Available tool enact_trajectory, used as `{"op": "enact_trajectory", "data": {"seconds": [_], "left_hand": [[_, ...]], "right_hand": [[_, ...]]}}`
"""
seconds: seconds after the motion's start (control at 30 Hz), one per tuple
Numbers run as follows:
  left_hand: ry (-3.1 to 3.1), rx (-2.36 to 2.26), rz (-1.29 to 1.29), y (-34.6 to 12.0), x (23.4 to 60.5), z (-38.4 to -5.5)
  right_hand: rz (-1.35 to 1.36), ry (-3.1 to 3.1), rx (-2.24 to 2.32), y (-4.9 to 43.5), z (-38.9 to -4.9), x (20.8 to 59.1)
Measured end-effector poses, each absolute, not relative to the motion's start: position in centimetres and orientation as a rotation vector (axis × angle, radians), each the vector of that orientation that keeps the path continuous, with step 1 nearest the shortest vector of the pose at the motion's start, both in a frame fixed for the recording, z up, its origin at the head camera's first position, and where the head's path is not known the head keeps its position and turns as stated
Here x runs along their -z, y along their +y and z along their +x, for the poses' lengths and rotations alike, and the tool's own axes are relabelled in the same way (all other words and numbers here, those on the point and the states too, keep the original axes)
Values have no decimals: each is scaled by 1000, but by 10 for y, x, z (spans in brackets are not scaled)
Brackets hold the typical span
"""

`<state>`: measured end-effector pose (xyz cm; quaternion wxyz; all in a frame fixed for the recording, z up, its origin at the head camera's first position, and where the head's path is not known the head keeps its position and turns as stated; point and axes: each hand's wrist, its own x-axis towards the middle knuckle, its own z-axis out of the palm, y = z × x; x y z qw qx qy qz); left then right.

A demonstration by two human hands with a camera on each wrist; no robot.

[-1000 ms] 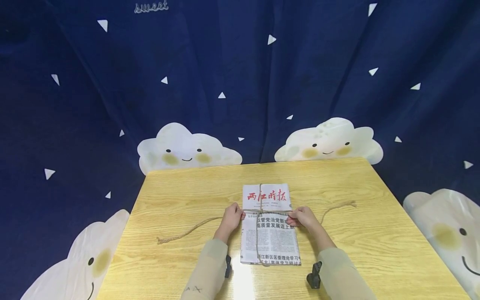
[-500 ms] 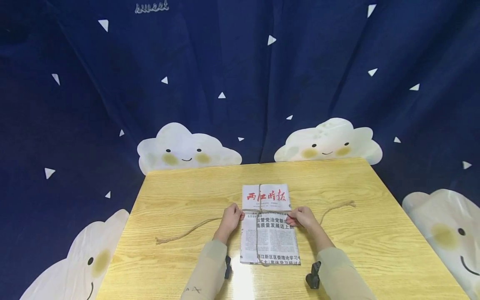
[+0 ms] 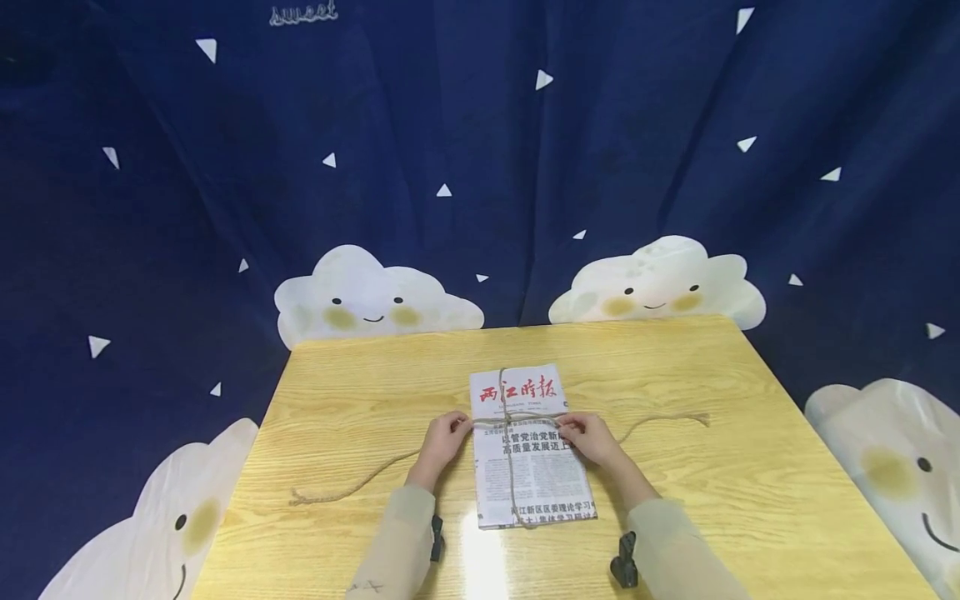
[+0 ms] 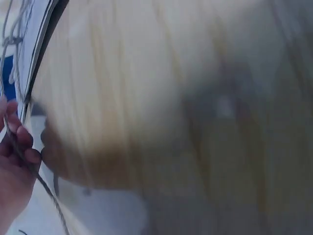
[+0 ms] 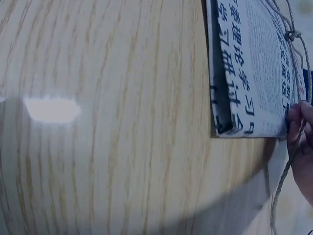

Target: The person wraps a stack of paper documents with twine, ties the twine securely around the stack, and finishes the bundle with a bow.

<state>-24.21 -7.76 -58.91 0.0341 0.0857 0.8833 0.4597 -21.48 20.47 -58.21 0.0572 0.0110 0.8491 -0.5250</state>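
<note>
A folded newspaper bundle (image 3: 534, 479) lies on the wooden table, with brown twine (image 3: 511, 467) running lengthwise and crosswise over it. The strands meet at a knot (image 5: 292, 35) on top. At the bundle's left edge, my left hand (image 3: 443, 442) pinches one twine end, whose tail (image 3: 360, 486) trails left over the table. My right hand (image 3: 592, 437) pinches the other end by the right edge, and that tail (image 3: 663, 417) runs off to the right. In the left wrist view the twine (image 4: 46, 188) passes through the curled fingers.
The light wooden table (image 3: 360, 392) spreads around the bundle. Behind it hangs a dark blue curtain (image 3: 420, 125) with white triangles and smiling clouds. A black wrist-worn device (image 3: 624, 560) sits below the right sleeve.
Both hands have shifted left along with the bundle, which is now slightly turned. The left twine tail has slid left too, and the crosswise strands look raised and looser near the knot.
</note>
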Motion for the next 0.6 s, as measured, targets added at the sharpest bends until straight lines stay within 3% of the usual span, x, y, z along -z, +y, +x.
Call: {"op": "enact_trajectory", "data": {"seconds": [0.3,0.6], "left_hand": [[2756,-1340,372,-106,583,-243],[2560,-1358,620,-88,576,-242]], "right_hand": [[57,2633,1523,205,-215,586],[-8,2724,1499,198,-219,576]]}}
